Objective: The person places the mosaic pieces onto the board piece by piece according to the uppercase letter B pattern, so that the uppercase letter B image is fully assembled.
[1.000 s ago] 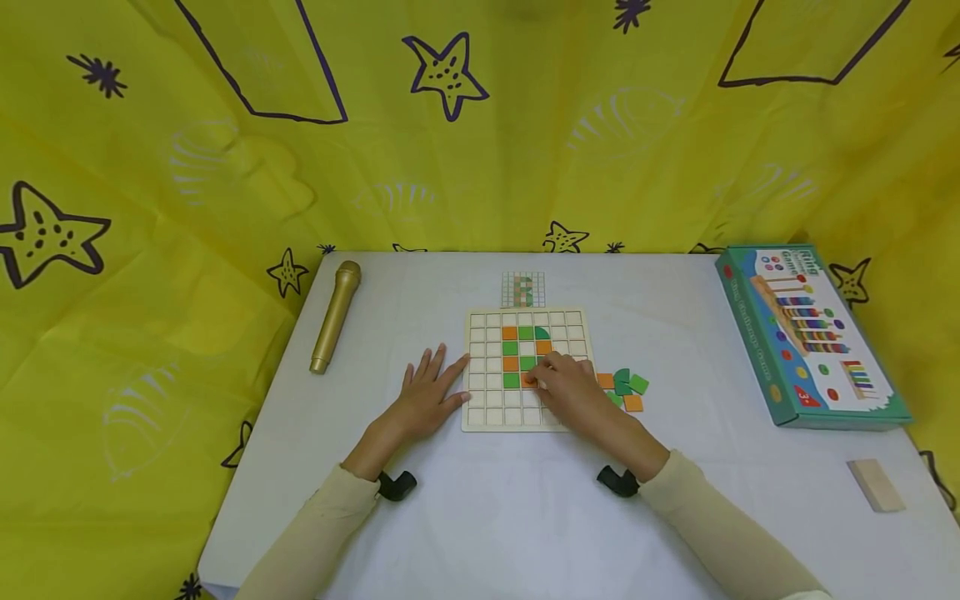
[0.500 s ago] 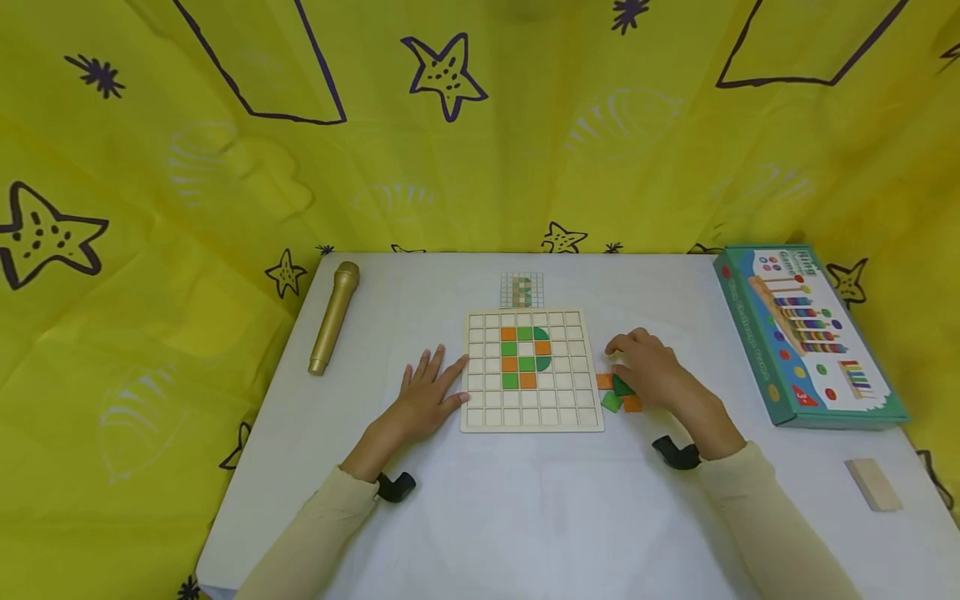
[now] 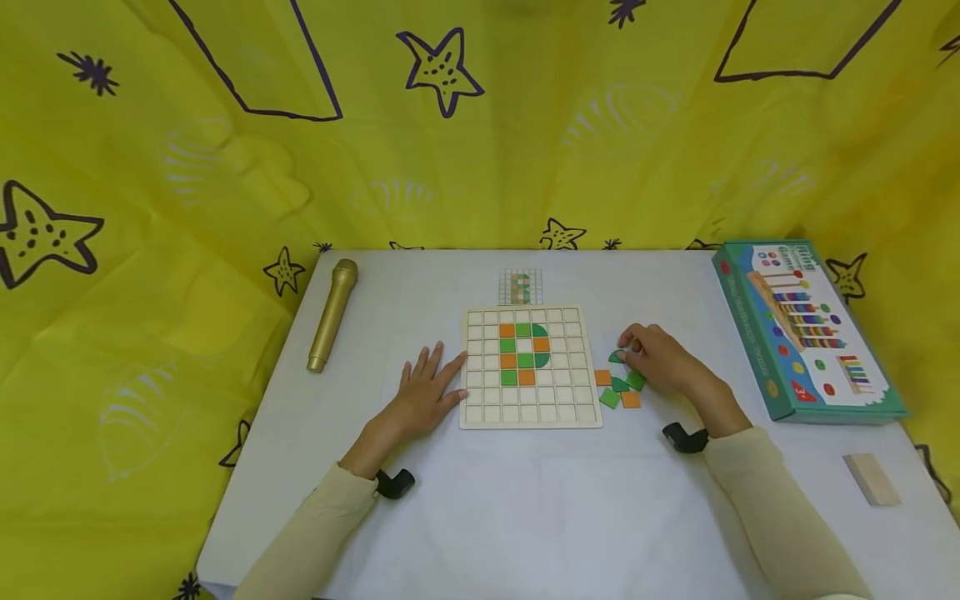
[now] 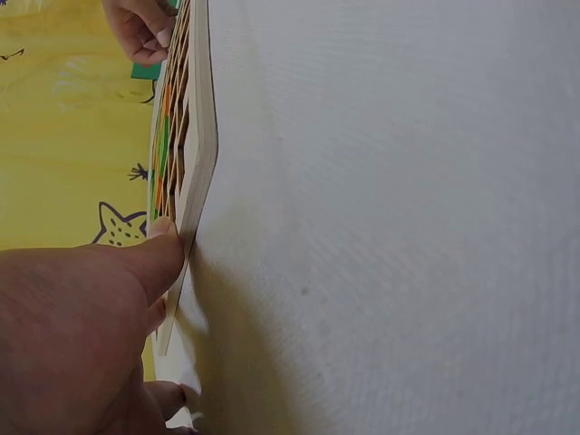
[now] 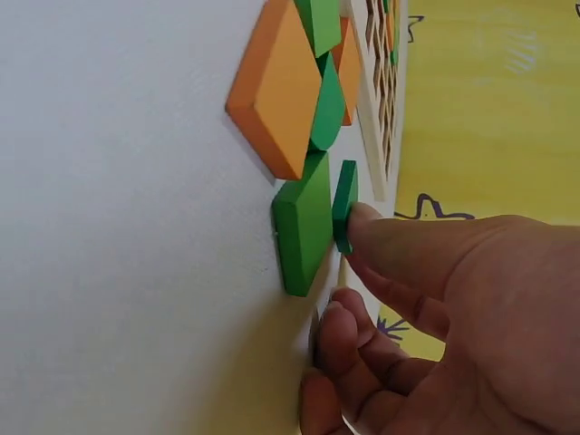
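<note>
My left hand [image 3: 422, 398] lies with fingers spread at the left edge of a pale wooden grid board [image 3: 577, 412]; thumb and index finger touch that edge. Orange, light green and dark green tiles fill several cells, among them an orange tile [image 3: 527, 377]. Right of the board, my right hand [image 3: 662, 360] pinches a dark green quarter-round tile [image 5: 345, 204], thumb against its face in the right wrist view; its far side is hidden. Close beside it lie a light green square tile [image 5: 304, 227], an orange square tile [image 5: 276, 95] and another dark green rounded tile [image 5: 328, 109].
Behind the board is a small pattern card [image 3: 521, 287]. A gold microphone [image 3: 332, 317] lies at the left. On the right are a boxed game [image 3: 817, 333] and a small wooden block [image 3: 872, 479]. A yellow curtain [image 3: 510, 150] hangs behind the white table [image 3: 510, 517].
My right hand has left the orange tile on the board and moved right to the loose tiles, where it now pinches a dark green one. The left hand stays put.
</note>
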Demonstrator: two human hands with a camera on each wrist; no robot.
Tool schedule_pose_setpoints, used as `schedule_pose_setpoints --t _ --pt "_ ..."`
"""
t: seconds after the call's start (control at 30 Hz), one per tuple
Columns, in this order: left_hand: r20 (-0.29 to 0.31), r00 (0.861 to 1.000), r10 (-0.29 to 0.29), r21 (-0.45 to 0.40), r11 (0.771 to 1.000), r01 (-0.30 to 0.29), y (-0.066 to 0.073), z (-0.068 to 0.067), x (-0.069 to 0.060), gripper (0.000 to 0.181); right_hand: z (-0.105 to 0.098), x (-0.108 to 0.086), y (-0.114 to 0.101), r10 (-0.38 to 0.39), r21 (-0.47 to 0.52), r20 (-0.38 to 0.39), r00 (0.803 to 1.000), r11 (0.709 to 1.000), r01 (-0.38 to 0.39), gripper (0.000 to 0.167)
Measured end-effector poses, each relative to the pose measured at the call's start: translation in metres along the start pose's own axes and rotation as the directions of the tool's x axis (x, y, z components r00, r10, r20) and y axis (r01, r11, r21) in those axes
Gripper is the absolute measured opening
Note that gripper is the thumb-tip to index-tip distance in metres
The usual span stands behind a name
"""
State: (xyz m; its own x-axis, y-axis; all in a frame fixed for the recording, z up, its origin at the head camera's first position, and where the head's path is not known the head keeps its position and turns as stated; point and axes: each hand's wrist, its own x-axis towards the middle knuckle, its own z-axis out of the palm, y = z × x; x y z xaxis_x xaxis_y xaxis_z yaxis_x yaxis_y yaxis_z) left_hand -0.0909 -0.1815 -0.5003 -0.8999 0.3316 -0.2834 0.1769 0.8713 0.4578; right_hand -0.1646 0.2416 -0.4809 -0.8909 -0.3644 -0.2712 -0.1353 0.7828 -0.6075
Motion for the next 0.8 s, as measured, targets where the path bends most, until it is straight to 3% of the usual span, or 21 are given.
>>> schedule_pose_setpoints --t 0.27,0.47,0.57,0.7,0.8 --pt "-0.002 1.000 0.006 -0.011 1.000 -0.006 -0.001 -0.001 -0.001 0.068 -0.001 0.006 0.001 -0.009 0.020 0.026 1.000 1.000 0.008 0.025" --pt "0.000 1.000 -0.003 -0.013 1.000 0.003 0.000 -0.002 0.000 0.068 0.002 0.004 -0.005 0.041 -0.001 -0.043 0.998 0.999 -0.041 0.035" --pt "-0.003 1.000 -0.001 -0.015 1.000 0.001 0.001 -0.002 0.000 0.068 0.002 0.004 -0.007 0.059 0.010 -0.033 0.998 0.998 -0.058 0.044" --pt "-0.010 1.000 0.002 -0.010 1.000 -0.002 0.001 -0.001 0.000 0.068 0.004 0.005 -0.006 0.019 0.042 0.011 1.000 0.999 -0.020 0.039" --pt "-0.013 1.000 -0.001 -0.001 1.000 0.001 0.002 -0.001 0.000 0.068 0.009 0.008 -0.003 -0.010 0.050 -0.007 1.000 0.999 0.011 0.035"
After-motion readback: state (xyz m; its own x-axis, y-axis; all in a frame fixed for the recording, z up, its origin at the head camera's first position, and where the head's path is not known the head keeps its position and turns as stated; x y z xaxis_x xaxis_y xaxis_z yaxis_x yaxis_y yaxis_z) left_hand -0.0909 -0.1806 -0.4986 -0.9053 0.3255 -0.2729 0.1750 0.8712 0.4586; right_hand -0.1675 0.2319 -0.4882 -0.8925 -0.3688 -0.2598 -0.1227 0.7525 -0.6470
